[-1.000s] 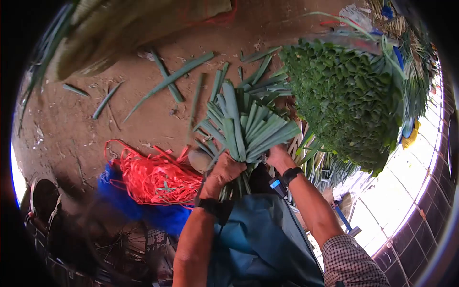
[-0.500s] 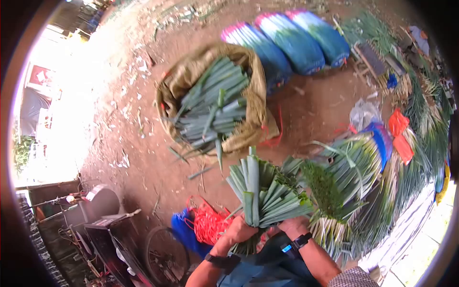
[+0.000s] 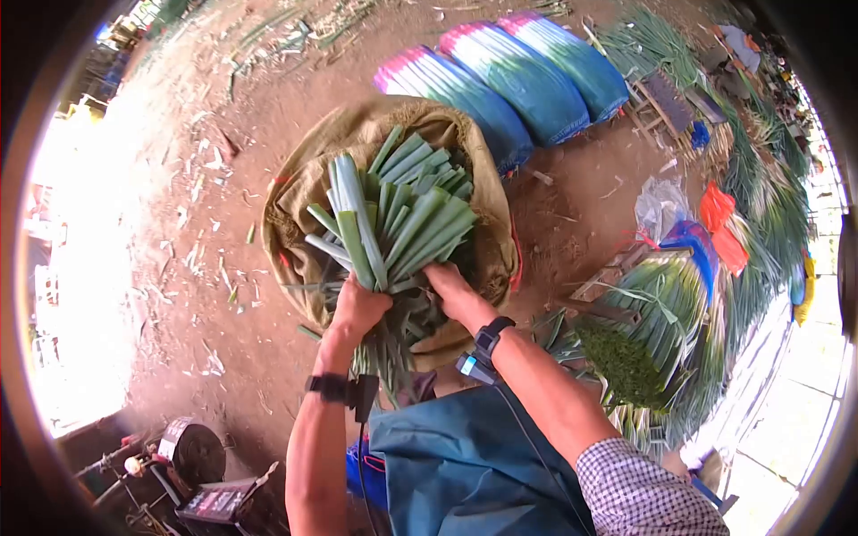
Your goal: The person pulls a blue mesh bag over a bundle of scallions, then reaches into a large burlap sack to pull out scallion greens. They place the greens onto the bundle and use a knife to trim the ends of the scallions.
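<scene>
Seen from the head camera, looking down: one bundle of cut green leaves (image 3: 393, 223) is held over the mouth of one brown burlap sack (image 3: 308, 179), which stands open on bare reddish dirt ground (image 3: 572, 205). The bundle is gripped from both sides. The left hand (image 3: 357, 308) is wrapped around the lower stems on the left, fingers curled tight against them. The right hand (image 3: 451, 290) is pressed against the right side of the same stems, fingers closed around them. More cut leaves are seen inside the sack, beneath the bundle (their count cannot be told).

One dark band is worn on each wrist, two in all. A checked sleeve (image 3: 639, 487) is seen on the right arm; the left arm is bare. A blue apron (image 3: 474, 464) is seen below the arms.

Beyond the sack, three blue wrapped bundles (image 3: 509, 80) are laid side by side, touching one another, each with a pink end. To the right, long green stalks (image 3: 666, 313) are heaped in a row along the edge of the ground. Loose leaf scraps are scattered over the dirt at upper left.
</scene>
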A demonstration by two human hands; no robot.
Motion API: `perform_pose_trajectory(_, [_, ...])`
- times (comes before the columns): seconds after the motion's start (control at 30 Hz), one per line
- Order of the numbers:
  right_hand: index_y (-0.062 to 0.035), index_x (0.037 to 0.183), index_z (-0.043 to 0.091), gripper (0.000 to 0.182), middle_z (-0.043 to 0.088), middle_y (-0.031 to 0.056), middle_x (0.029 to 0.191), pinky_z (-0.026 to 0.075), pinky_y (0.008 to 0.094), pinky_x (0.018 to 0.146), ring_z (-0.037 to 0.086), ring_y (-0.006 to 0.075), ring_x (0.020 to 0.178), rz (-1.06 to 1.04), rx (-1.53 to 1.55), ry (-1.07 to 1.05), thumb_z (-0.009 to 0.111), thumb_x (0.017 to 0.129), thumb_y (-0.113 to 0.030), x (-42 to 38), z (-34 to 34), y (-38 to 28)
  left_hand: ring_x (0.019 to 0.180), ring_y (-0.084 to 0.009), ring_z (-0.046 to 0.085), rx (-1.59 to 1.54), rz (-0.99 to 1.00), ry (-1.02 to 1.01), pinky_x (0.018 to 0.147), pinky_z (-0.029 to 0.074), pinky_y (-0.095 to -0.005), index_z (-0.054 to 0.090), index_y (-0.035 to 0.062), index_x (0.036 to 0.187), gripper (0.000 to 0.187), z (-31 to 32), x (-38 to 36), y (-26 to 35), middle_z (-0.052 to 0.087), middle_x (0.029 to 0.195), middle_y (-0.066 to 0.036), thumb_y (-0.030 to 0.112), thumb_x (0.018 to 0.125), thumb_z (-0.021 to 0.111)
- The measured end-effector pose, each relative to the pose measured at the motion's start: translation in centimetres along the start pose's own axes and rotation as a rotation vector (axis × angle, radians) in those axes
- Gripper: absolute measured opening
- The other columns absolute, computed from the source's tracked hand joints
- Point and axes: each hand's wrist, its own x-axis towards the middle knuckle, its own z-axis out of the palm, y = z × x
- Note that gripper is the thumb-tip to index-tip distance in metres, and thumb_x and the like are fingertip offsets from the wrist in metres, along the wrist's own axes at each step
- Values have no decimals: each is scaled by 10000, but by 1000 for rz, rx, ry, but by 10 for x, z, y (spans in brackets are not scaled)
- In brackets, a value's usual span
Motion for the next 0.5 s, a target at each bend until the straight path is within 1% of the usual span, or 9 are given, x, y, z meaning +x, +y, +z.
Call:
perform_pose_trajectory(0.1, [68,906,650,564,660,258,788,502,479,719,667,398,803,-37,-520,85,594,924,-493,14,10,27,908,-225,680,273,-172,149,827,524,-338,596,-25,1161,521,18,69,-82,709,968,-125,60,660,713])
perform_pose_trajectory(0.17, [57,865,655,625,596,310,694,496,495,650,628,498,760,386,-784,19,595,911,-563,-2,10,-46,915,-239,683,122,-117,98,828,522,-342,587,-25,1164,533,21,78,-113,709,967,-131,74,656,718])
perform_pose_trajectory(0.2, [39,834,654,624,600,259,657,499,468,626,624,465,692,127,-765,155,578,924,-575,-14,2,-18,919,-246,685,47,-87,85,829,522,-343,582,-25,1165,540,19,80,-122,708,967,-134,82,654,720])
perform_pose_trajectory(0.23, [16,820,654,608,635,187,672,509,433,619,637,374,645,188,-671,121,565,937,-575,-25,-11,-20,932,-241,678,37,-73,74,837,518,-337,583,-19,1156,523,15,75,-115,703,983,-138,80,660,717])
perform_pose_trajectory(0.3, [-52,894,701,495,662,90,674,513,357,597,638,194,624,163,-628,288,545,977,-515,-35,-36,-33,1003,-362,657,0,-87,33,878,510,-398,536,-22,1187,567,7,70,-107,684,1021,-223,121,670,718])
perform_pose_trajectory(0.33, [-57,944,705,443,671,102,699,519,357,601,642,208,631,133,-690,400,550,990,-469,-29,-49,-34,1039,-422,646,-17,-91,14,898,506,-429,512,-24,1203,591,4,68,-105,675,1040,-266,142,675,719])
perform_pose_trajectory(0.37, [-45,958,696,386,687,124,762,532,380,615,663,248,665,75,-792,497,600,967,-419,-16,-56,-47,1039,-402,652,-133,-86,2,908,503,-424,488,-21,1231,625,6,68,-110,675,1054,-246,141,677,726])
perform_pose_trajectory(0.43, [-35,916,686,314,692,176,849,540,451,709,678,344,785,-259,-1178,704,676,891,-348,23,-72,-35,1044,-387,652,-90,-76,-6,917,502,-420,458,-17,1263,666,5,64,-110,669,1079,-238,147,679,733])
perform_pose_trajectory(0.5, [-25,951,673,299,686,194,874,537,461,737,672,362,795,-336,-1405,697,702,866,-311,59,-79,-19,1059,-374,647,-40,-64,14,933,499,-418,401,-11,1310,739,0,58,-94,655,1118,-235,163,680,746])
